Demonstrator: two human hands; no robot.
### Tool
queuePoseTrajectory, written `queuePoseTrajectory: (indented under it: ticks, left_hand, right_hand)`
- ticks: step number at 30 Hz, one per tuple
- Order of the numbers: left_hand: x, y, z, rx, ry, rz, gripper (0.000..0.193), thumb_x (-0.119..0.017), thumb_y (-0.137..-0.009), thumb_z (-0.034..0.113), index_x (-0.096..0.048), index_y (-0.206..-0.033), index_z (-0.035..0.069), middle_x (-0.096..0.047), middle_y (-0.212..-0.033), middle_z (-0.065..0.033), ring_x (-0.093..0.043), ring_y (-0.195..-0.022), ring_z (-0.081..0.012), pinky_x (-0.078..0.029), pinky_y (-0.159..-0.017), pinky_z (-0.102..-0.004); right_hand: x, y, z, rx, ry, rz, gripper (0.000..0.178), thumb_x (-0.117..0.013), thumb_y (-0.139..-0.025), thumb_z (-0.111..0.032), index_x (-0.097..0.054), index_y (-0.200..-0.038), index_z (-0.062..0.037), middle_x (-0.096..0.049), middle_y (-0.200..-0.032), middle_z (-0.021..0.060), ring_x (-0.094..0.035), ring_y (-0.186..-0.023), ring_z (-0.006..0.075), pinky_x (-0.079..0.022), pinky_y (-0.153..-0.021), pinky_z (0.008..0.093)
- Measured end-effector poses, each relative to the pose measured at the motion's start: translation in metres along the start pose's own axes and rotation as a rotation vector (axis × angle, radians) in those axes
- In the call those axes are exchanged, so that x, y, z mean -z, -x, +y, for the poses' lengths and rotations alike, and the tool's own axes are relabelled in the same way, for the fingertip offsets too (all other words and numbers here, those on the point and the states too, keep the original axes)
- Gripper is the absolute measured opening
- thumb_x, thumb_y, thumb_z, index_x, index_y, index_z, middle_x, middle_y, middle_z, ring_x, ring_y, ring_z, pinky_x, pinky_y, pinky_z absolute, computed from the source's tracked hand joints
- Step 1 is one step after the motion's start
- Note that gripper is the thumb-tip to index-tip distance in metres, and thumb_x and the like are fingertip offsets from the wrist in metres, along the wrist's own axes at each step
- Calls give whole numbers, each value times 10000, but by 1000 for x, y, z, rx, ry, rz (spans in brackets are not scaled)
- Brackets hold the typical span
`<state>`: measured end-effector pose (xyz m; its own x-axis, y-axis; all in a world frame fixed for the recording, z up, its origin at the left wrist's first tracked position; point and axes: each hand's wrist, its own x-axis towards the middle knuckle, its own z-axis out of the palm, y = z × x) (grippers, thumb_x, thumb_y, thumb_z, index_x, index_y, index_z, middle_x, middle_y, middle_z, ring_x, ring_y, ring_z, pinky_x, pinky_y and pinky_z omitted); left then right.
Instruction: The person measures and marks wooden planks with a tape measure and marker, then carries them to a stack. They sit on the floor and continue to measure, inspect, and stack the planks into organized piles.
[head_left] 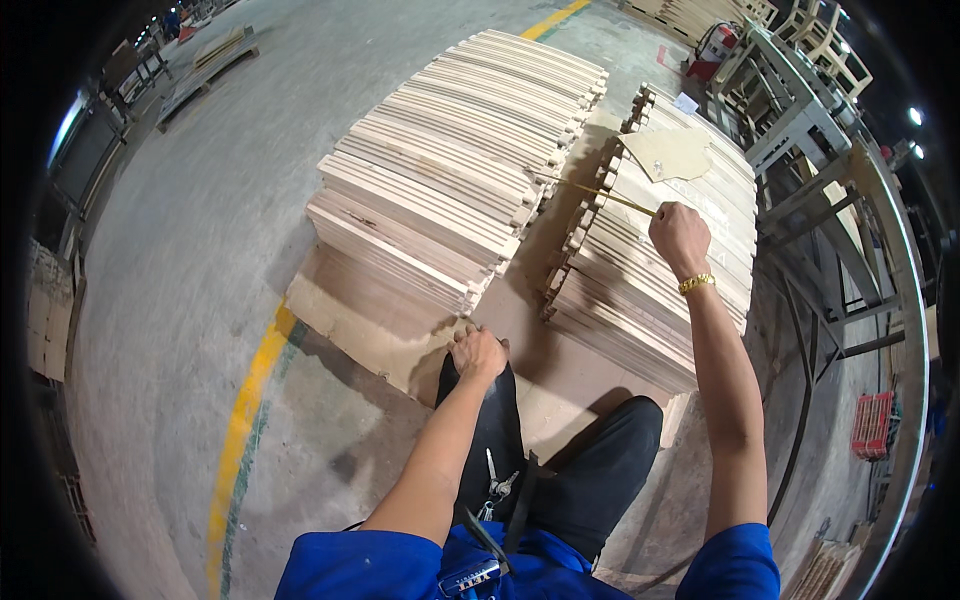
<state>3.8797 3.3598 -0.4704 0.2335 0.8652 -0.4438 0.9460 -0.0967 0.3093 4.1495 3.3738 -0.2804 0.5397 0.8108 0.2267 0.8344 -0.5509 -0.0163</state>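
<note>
My right hand (pixel 681 238) is closed round one end of a thin yellow stick (pixel 610 195), above the right stack of wooden slats (pixel 640 280). The stick slants left across the gap, and its small pale tip lies over the notched ends of the left stack of wooden slats (pixel 440 150). My left hand (pixel 478 352) is at my left knee, near that stack's front corner. Its fingers are curled, and whatever they may hold is hidden. On the right stack lies a flat, angular piece of pale board (pixel 668 152).
Both stacks stand on a brown sheet (pixel 350 325) on the concrete floor. A yellow floor line (pixel 245 420) runs to the left. Metal frame tables (pixel 840 200) line the right side, with a red crate (pixel 873 425) beneath and a fire extinguisher (pixel 716 45) behind.
</note>
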Motion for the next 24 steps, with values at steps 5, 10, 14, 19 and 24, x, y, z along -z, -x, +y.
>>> queuePoseTrajectory:
  ticks: [5, 10, 14, 19, 24]
  left_hand:
    - [-1, 0, -1, -5, 28, -12, 458, -605, -813, 407, -615, -1112, 61, -549, -1197, -144, -491, -1144, -331, -419, -921, -426]
    - [-7, -3, -3, -28, 24, 83, 452, -605, -813, 401, -613, -1108, 58, -568, -1179, -144, -509, -1121, -330, -415, -931, -423]
    - [-11, -4, -6, -14, 52, 41, 446, -603, -811, 395, -617, -1099, 55, -583, -1156, -148, -523, -1101, -337, -411, -928, -428]
    - [-12, -2, -5, -30, 40, 99, 426, -599, -808, 385, -628, -1080, 58, -602, -1124, -151, -527, -1097, -339, -390, -931, -453]
    - [-9, 1, -2, -34, 26, 107, 419, -599, -808, 376, -628, -1080, 58, -615, -1105, -144, -521, -1107, -335, -362, -952, -472]
  right_hand:
    - [6, 10, -10, 42, -72, 48, 216, -515, -782, -174, -669, -717, -37, -640, -721, 208, -632, -679, 376, -505, -633, 440]
    - [10, 24, -16, 148, -18, 59, 219, -510, -791, -174, -667, -724, -38, -641, -718, 196, -632, -670, 368, -505, -625, 438]
    - [16, 28, -18, 148, -32, 62, 220, -509, -793, -175, -671, -728, -40, -638, -708, 197, -628, -657, 371, -505, -623, 441]
    - [17, 41, -17, 172, -73, 27, 215, -511, -791, -163, -667, -722, -32, -630, -687, 206, -623, -640, 374, -502, -617, 447]
    - [14, 50, -16, 228, -52, 39, 203, -519, -787, -151, -664, -716, -29, -634, -712, 200, -620, -637, 365, -503, -612, 435]
